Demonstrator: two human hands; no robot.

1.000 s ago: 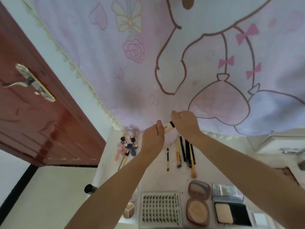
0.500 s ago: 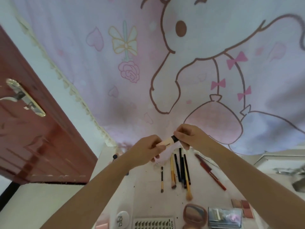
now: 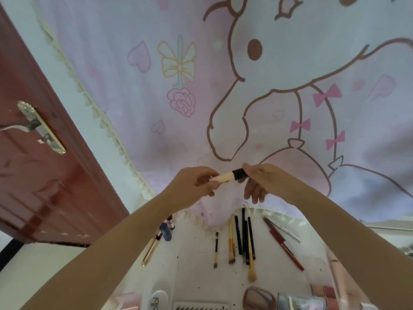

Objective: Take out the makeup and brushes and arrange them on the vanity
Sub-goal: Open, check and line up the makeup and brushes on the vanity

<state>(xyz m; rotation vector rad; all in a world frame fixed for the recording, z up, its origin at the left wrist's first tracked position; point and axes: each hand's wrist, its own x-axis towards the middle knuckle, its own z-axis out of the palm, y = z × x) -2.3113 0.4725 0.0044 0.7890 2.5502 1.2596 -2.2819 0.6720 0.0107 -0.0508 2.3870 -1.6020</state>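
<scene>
A small cream tube with a black cap (image 3: 229,176) is held level in the air above the white vanity (image 3: 192,276). My left hand (image 3: 193,184) pinches its cream end and my right hand (image 3: 262,181) pinches the black cap. Below them several brushes and pencils (image 3: 242,240) lie side by side on the vanity top. A red pencil (image 3: 283,243) lies slanted to their right, and a gold-handled brush (image 3: 152,249) and a blue item (image 3: 166,231) lie to their left under my left forearm.
A pink cartoon curtain (image 3: 223,86) hangs behind the vanity, its fringe touching the back edge. A reddish-brown door (image 3: 44,175) with a brass handle stands at the left. A lash tray (image 3: 201,306), a compact (image 3: 259,298) and palettes (image 3: 321,291) sit along the near edge.
The view has tilted upward, so the near palettes slid toward the bottom edge. Both hands stay on the cream tube, now held more level and a little farther apart.
</scene>
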